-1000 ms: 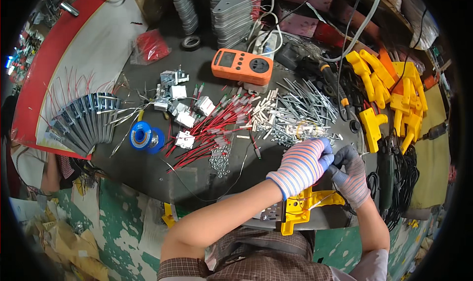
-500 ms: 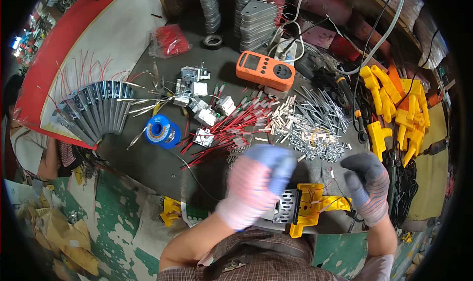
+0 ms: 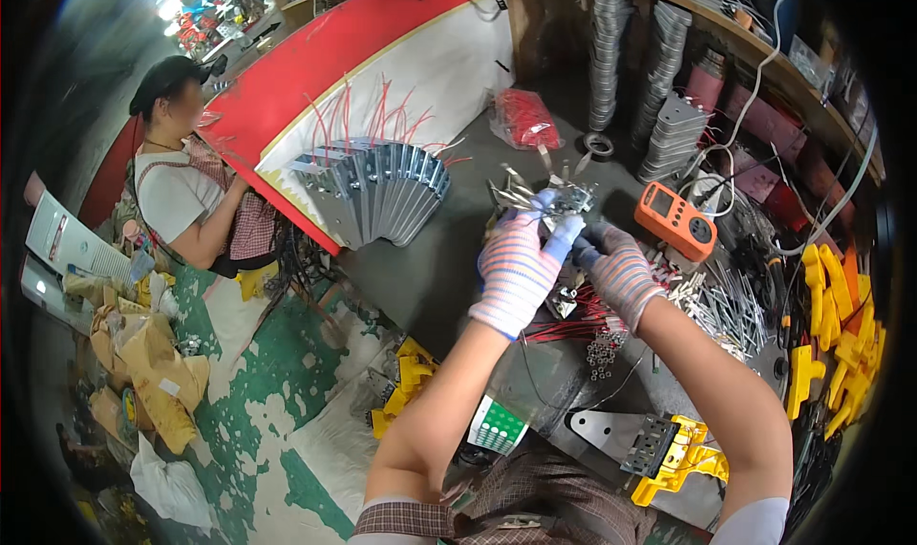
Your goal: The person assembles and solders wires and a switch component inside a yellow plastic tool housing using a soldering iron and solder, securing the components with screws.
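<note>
Both of my gloved hands are together over the middle of the dark bench. My left hand (image 3: 523, 263) has its fingers closed around part of a cluster of small shiny metal parts (image 3: 573, 199); which piece it grips is hidden. Close beside it, my right hand (image 3: 626, 276) has bent fingers at the same cluster, and what is in them cannot be made out. Red-wired parts (image 3: 594, 320) lie partly under my hands. Near the bench's front edge, a yellow plastic housing (image 3: 683, 459) carries a perforated metal plate, with a flat silver plate (image 3: 607, 430) beside it.
An orange meter (image 3: 675, 222) lies right of my hands, near metal rods (image 3: 735, 306). Yellow housings (image 3: 841, 325) are piled far right. Fanned metal plates with red wires (image 3: 377, 192) stand left. Stacked plates (image 3: 673, 139) stand behind. Another person (image 3: 186, 177) is at far left.
The view has swung left, bringing another person into sight. My hands have moved from near the yellow housing to the metal parts farther back, and have come together there.
</note>
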Tool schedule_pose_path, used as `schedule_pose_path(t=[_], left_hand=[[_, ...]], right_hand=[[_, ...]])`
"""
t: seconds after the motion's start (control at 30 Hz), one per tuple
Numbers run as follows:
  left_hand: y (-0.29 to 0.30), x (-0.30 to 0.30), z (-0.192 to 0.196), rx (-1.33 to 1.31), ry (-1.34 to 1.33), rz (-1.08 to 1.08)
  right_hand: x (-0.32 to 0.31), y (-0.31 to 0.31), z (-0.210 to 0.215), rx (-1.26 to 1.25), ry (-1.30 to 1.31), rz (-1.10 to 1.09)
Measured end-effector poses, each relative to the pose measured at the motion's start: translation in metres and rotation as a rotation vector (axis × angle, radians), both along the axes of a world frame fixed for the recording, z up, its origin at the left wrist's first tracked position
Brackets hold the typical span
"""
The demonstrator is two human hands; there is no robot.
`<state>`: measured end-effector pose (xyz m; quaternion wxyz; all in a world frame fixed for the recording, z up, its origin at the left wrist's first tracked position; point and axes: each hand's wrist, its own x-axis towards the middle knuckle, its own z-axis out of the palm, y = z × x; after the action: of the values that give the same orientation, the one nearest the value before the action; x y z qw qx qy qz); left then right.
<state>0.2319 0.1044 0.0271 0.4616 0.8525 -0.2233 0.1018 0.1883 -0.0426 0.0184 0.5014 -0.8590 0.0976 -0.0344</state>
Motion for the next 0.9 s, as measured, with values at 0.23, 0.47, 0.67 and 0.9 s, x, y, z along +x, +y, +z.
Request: schedule_pose_path(t=[0.23,0.47,0.67,0.9], left_hand=[[-0.023,0.028,-0.003,-0.835,0.493,-0.250],[-0.028,0.019,0.013,-0.932,0.552,-0.019],[-0.024,0.008,0.023,-0.879,0.633,-0.089],[-0.004,0.011,0.026,-0.778,0.575,-0.204]], right_hand=[[-0.006,-0.005,0.029,0.639,0.001,0.077],[-0.003,-0.026,0.018,0.517,0.100,-0.029],[-0.014,-0.035,0.035,0.270,0.191,-0.156],[-0.028,-0.049,0.049,0.148,0.133,0.118]])
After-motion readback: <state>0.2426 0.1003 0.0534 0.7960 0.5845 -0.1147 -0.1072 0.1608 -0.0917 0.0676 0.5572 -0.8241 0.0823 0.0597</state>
